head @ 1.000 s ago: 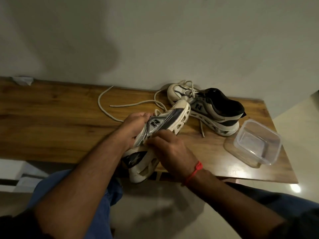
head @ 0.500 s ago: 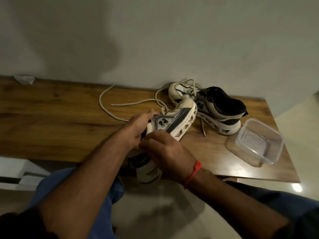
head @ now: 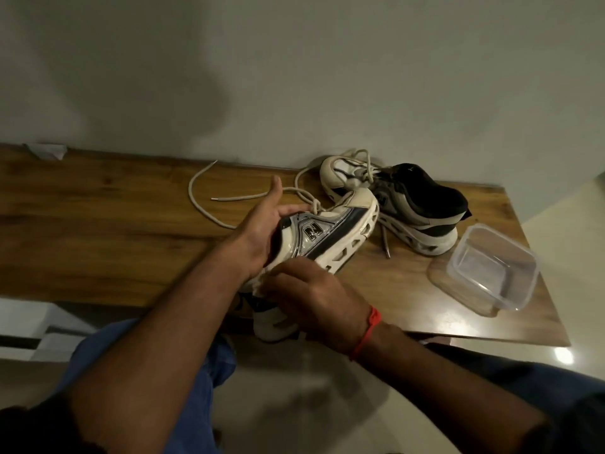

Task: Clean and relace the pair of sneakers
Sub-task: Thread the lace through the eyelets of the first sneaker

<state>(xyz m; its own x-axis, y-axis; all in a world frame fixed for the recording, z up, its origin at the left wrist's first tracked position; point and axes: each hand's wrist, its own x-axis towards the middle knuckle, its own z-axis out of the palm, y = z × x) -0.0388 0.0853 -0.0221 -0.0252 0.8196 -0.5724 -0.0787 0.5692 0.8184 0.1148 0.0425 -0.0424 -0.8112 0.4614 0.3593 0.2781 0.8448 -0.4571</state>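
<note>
I hold one white, silver and navy sneaker (head: 330, 231) on its side over the front edge of the wooden table (head: 98, 244), toe pointing away. My left hand (head: 262, 224) grips its upper near the collar, thumb raised. My right hand (head: 314, 296) is curled over the heel end of the sole, pressing a small white wipe (head: 261, 286) against it; most of the wipe is hidden. The second sneaker (head: 412, 204) lies behind on the table, its lace partly in the eyelets. A loose lace (head: 199, 204) trails to the left of the shoes.
A clear plastic container (head: 491, 273) stands on the table's right end, near the front corner. A crumpled white paper (head: 45, 151) lies at the back left by the wall. My knees in blue trousers are below the table edge.
The held sneaker has shifted up and away, its toe now nearer the second shoe. My right hand slid back along the sole toward the heel. My left thumb has lifted.
</note>
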